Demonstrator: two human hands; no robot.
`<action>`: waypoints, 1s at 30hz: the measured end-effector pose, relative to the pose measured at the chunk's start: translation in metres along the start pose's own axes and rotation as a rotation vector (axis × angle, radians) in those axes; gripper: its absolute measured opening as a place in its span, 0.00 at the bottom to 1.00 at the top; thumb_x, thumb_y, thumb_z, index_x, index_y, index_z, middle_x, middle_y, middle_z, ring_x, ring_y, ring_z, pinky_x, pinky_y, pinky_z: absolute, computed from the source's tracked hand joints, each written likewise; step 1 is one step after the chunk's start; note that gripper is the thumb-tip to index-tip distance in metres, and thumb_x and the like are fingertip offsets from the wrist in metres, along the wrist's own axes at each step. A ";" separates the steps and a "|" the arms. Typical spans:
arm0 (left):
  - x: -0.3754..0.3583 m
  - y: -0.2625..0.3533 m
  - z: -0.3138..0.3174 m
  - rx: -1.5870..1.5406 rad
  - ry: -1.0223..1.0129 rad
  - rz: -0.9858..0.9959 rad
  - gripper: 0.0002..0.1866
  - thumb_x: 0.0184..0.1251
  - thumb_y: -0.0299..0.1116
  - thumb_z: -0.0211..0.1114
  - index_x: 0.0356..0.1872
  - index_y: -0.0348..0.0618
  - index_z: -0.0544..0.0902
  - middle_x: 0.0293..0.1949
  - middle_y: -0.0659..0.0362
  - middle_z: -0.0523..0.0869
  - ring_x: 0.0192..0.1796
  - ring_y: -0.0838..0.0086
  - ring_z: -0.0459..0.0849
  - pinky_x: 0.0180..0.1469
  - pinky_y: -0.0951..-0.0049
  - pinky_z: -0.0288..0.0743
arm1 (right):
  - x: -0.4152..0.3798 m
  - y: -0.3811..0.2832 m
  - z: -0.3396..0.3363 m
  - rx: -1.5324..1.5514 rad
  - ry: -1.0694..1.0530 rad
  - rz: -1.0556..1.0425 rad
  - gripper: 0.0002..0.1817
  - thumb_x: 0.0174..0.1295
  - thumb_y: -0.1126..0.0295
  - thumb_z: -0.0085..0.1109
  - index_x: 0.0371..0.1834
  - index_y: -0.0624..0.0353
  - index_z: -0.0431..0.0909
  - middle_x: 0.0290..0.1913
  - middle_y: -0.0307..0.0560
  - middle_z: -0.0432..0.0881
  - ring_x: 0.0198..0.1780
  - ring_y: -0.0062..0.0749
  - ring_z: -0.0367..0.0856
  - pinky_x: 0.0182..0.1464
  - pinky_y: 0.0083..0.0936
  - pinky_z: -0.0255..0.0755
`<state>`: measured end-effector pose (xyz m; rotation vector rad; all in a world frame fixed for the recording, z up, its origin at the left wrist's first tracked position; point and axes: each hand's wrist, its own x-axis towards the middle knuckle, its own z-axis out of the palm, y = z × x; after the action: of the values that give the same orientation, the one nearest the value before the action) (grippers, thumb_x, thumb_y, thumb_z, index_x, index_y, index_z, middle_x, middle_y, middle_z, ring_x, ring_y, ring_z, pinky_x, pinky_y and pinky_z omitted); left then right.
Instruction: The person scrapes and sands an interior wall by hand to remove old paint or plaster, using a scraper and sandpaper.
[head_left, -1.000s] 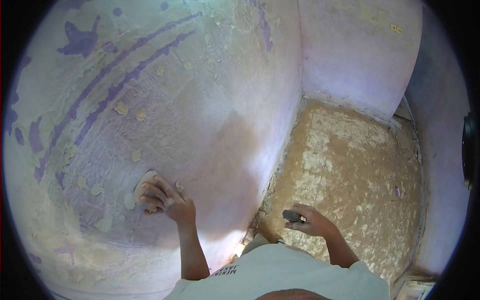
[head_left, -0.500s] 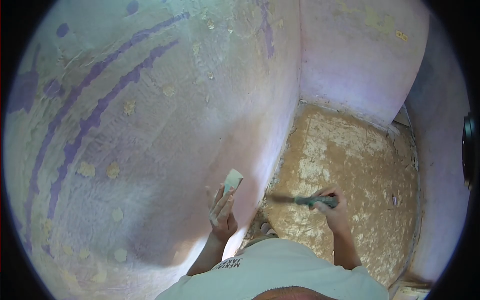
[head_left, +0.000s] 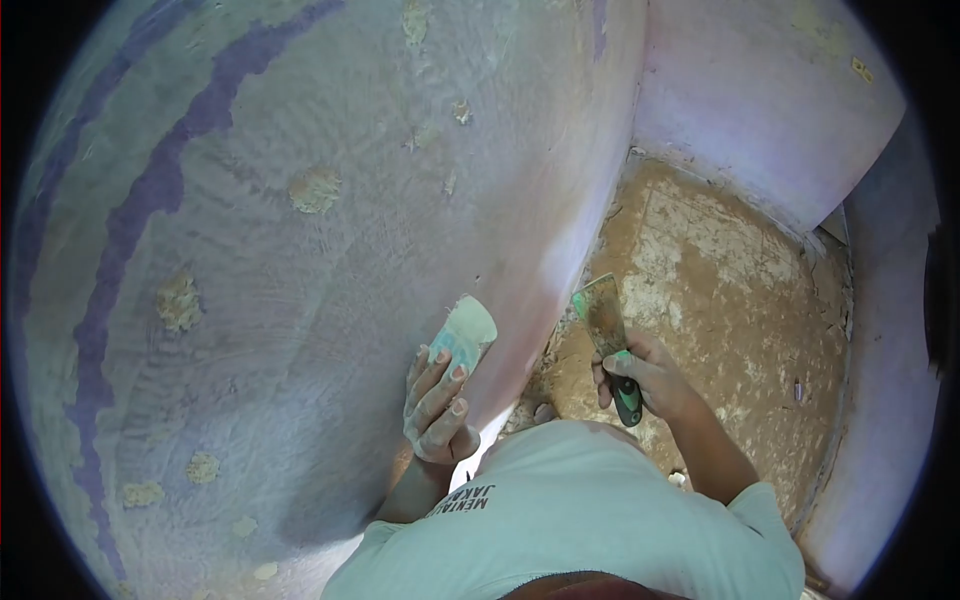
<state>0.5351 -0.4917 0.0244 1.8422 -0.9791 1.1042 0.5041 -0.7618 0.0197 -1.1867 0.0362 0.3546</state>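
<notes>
My left hand (head_left: 438, 408) is closed on a pale flat piece (head_left: 472, 325) with a rounded far edge and a teal patch; its exact kind I cannot make out. White dust or plaster coats the fingers, and the hand is in front of the plastered wall (head_left: 330, 310). In my right hand (head_left: 652, 378) is a putty knife (head_left: 604, 312) with a black and green handle. Its broad blade, stained brown, points up and away from me, over the floor, apart from the wall.
Purple streaks (head_left: 150, 195) and rough filler patches (head_left: 315, 189) mark the left wall. The brown floor (head_left: 720, 330) has whitish scuffs, and a small object (head_left: 798, 390) lies at its right. Another wall (head_left: 770, 110) closes the far end, with a yellowish socket box (head_left: 862, 69).
The putty knife has swung from pointing left, blurred, to pointing up. My left hand still holds the pale piece, now seen more broadly. The view has shifted, bringing the left wall closer.
</notes>
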 end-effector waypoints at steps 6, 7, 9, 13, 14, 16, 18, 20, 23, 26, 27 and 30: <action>0.002 -0.005 -0.002 -0.005 -0.039 0.063 0.17 0.70 0.23 0.37 0.57 0.44 0.66 0.55 0.48 0.76 0.58 0.48 0.76 0.60 0.45 0.70 | 0.064 -0.067 0.034 -0.134 -0.068 -0.050 0.14 0.69 0.62 0.48 0.49 0.61 0.67 0.22 0.37 0.70 0.15 0.16 0.68 0.19 0.15 0.67; 0.004 -0.004 -0.002 -0.004 -0.038 0.076 0.17 0.70 0.23 0.37 0.57 0.44 0.66 0.55 0.48 0.76 0.58 0.48 0.76 0.60 0.45 0.70 | 0.073 -0.075 0.036 -0.138 -0.076 -0.072 0.14 0.69 0.61 0.47 0.48 0.60 0.67 0.21 0.37 0.70 0.14 0.15 0.67 0.17 0.14 0.66; 0.006 -0.005 0.000 -0.004 -0.034 0.087 0.17 0.70 0.23 0.37 0.57 0.45 0.66 0.55 0.48 0.76 0.58 0.48 0.76 0.60 0.45 0.70 | 0.086 -0.088 0.040 -0.150 -0.094 -0.109 0.15 0.70 0.58 0.46 0.45 0.59 0.66 0.20 0.36 0.68 0.12 0.13 0.63 0.15 0.13 0.64; 0.005 -0.005 0.006 0.003 -0.009 0.078 0.17 0.70 0.23 0.37 0.56 0.45 0.67 0.55 0.48 0.76 0.58 0.49 0.76 0.60 0.45 0.70 | 0.100 -0.136 0.054 -0.309 -0.086 -0.217 0.14 0.70 0.61 0.45 0.46 0.62 0.68 0.18 0.34 0.67 0.12 0.14 0.64 0.13 0.15 0.63; 0.005 -0.006 0.009 0.007 0.001 0.072 0.17 0.70 0.24 0.38 0.56 0.45 0.67 0.55 0.48 0.76 0.59 0.49 0.76 0.60 0.45 0.70 | 0.102 -0.143 0.054 -0.333 -0.093 -0.202 0.14 0.70 0.61 0.45 0.47 0.62 0.68 0.18 0.34 0.67 0.12 0.14 0.64 0.13 0.15 0.62; 0.006 -0.008 0.015 0.015 0.018 0.061 0.16 0.71 0.24 0.38 0.56 0.45 0.67 0.55 0.49 0.76 0.59 0.49 0.76 0.61 0.45 0.70 | 0.107 -0.155 0.053 -0.384 -0.109 -0.180 0.15 0.70 0.61 0.45 0.48 0.62 0.68 0.18 0.34 0.66 0.12 0.14 0.64 0.13 0.15 0.62; 0.007 -0.010 0.021 0.023 0.040 0.043 0.16 0.71 0.24 0.38 0.56 0.45 0.67 0.55 0.49 0.76 0.59 0.49 0.76 0.61 0.45 0.70 | 0.100 -0.160 0.048 -0.404 -0.098 -0.152 0.15 0.70 0.61 0.45 0.49 0.62 0.68 0.18 0.34 0.66 0.12 0.15 0.64 0.13 0.15 0.62; 0.009 -0.012 0.027 0.024 0.060 0.036 0.16 0.71 0.24 0.38 0.56 0.46 0.67 0.55 0.49 0.76 0.59 0.49 0.76 0.61 0.46 0.70 | 0.096 -0.160 0.044 -0.399 -0.104 -0.121 0.15 0.70 0.61 0.45 0.50 0.62 0.68 0.18 0.34 0.66 0.12 0.15 0.64 0.13 0.15 0.61; 0.013 -0.014 0.035 0.034 0.083 0.026 0.16 0.71 0.25 0.38 0.56 0.46 0.67 0.55 0.49 0.76 0.59 0.49 0.76 0.61 0.46 0.70 | 0.103 -0.167 0.045 -0.401 -0.153 -0.102 0.15 0.70 0.61 0.46 0.50 0.63 0.67 0.18 0.34 0.66 0.11 0.15 0.63 0.13 0.15 0.61; 0.017 -0.017 0.043 0.054 0.104 0.005 0.15 0.72 0.25 0.38 0.56 0.46 0.68 0.55 0.49 0.76 0.59 0.49 0.76 0.61 0.46 0.70 | 0.113 -0.168 0.042 -0.370 -0.183 -0.120 0.18 0.69 0.58 0.48 0.50 0.63 0.67 0.18 0.35 0.67 0.11 0.14 0.62 0.13 0.14 0.62; 0.018 -0.017 0.046 0.066 0.114 0.001 0.15 0.72 0.25 0.38 0.56 0.46 0.68 0.55 0.50 0.76 0.59 0.49 0.76 0.61 0.46 0.70 | 0.114 -0.169 0.039 -0.372 -0.192 -0.108 0.18 0.69 0.58 0.48 0.51 0.62 0.67 0.18 0.35 0.67 0.11 0.14 0.62 0.13 0.14 0.61; 0.021 -0.018 0.055 0.039 0.144 0.003 0.15 0.73 0.26 0.39 0.56 0.48 0.67 0.56 0.51 0.75 0.59 0.50 0.75 0.62 0.48 0.70 | 0.110 -0.164 0.030 -0.348 -0.226 -0.080 0.17 0.69 0.59 0.47 0.51 0.62 0.67 0.17 0.35 0.67 0.11 0.14 0.62 0.13 0.14 0.61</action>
<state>0.5765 -0.5372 0.0208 1.7655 -0.8821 1.2475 0.6511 -0.7603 0.1558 -1.4798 -0.2784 0.4341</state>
